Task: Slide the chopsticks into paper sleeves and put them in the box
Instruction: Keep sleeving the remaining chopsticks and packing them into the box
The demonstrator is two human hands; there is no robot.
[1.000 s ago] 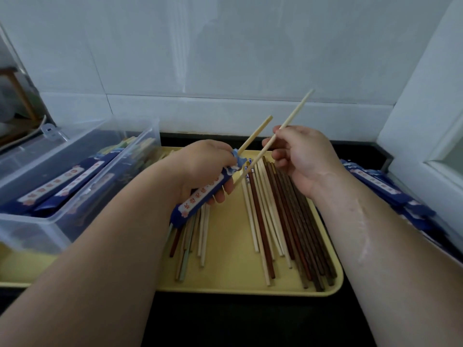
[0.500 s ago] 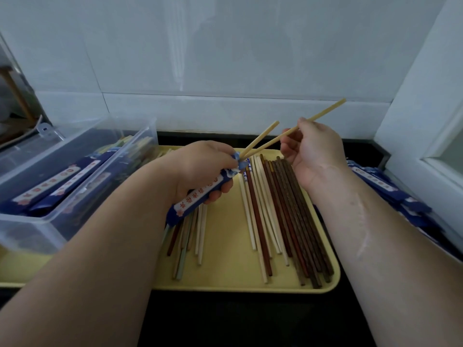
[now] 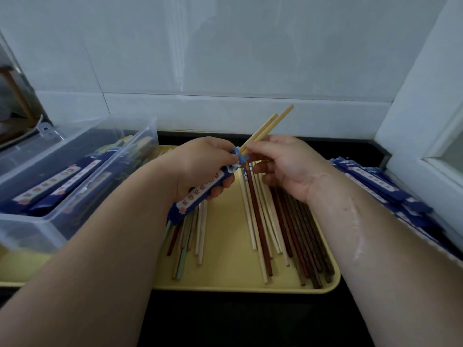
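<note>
Left hand (image 3: 200,166): grips the blue paper sleeve (image 3: 198,194) round its upper half, fingers curled beneath and thumb near the mouth. The sleeve slants from upper right to lower left, held above the yellow tray (image 3: 225,249).
Right hand (image 3: 288,166): pinches the pale chopstick pair (image 3: 268,126) just above the sleeve mouth, the other fingers curled in.
Chopstick pair: two sticks lie side by side with their lower ends at the mouth. Depth of entry cannot be told, because the paper hides them. A long stretch projects up and to the right.
Step in hand: insertion, judged under way and not complete.
Next move calls for: a push along the sleeve's own line while the left hand keeps the mouth steady and open. The sticks must stay parallel. The filled sleeve then goes left to the box.
Box (image 3: 50,229): clear plastic, just left of the tray, with filled sleeves (image 3: 57,181) already lying inside.
Stock outstanding: loose chopsticks (image 3: 288,221) in mixed colours lie on the tray, and spare sleeves (image 3: 375,186) are stacked at the right.
Progress: judged partial, with many chopsticks unsleeved.
Risk: a splayed tip may snag or tear the paper mouth.
</note>
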